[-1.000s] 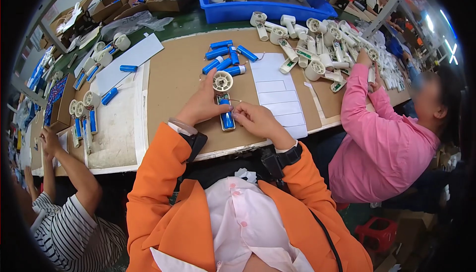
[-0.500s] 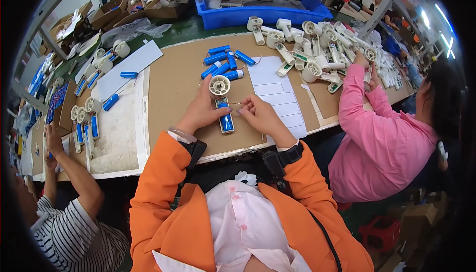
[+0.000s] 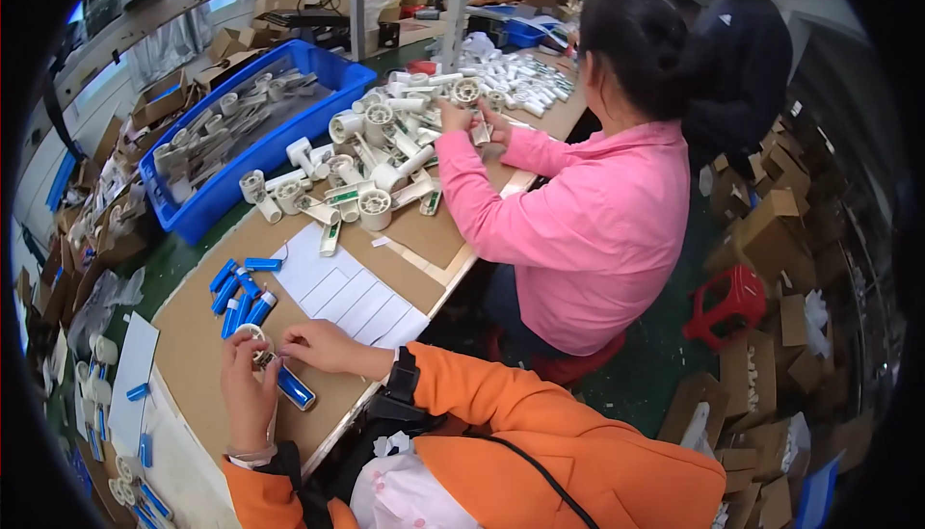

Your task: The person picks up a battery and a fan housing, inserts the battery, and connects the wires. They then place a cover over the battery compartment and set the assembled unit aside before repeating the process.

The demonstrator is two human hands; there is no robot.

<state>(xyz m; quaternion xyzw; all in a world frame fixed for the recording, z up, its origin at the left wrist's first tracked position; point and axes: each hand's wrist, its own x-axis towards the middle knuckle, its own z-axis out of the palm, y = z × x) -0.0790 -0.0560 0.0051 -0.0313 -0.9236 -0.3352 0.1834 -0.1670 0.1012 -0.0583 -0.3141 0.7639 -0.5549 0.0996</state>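
While we work at the table (image 3: 202,356), both hands sit together on one small fan (image 3: 275,360). Left hand (image 3: 249,384) is wrapped round its white round head, fingers closed on it. Right hand (image 3: 323,344) pinches the same fan from the other side, fingertips touching near the head; the blue handle pokes out below, lying on the cardboard.

Just above our hands: a loose pile of blue handles (image 3: 236,293), several lying side by side. Beside them to the right, a white sheet (image 3: 347,293) divided into rectangles, flat on the cardboard.

Further up the table: a heap of white fan parts (image 3: 371,172), round heads and stems mixed. Beyond that, a blue bin (image 3: 279,139) full of greyish parts.

A person in a pink top (image 3: 588,230) sits on our right, hands on white parts at the far end of the table. Red stool (image 3: 727,303) on the floor behind them, cardboard boxes (image 3: 771,230) stacked near it.
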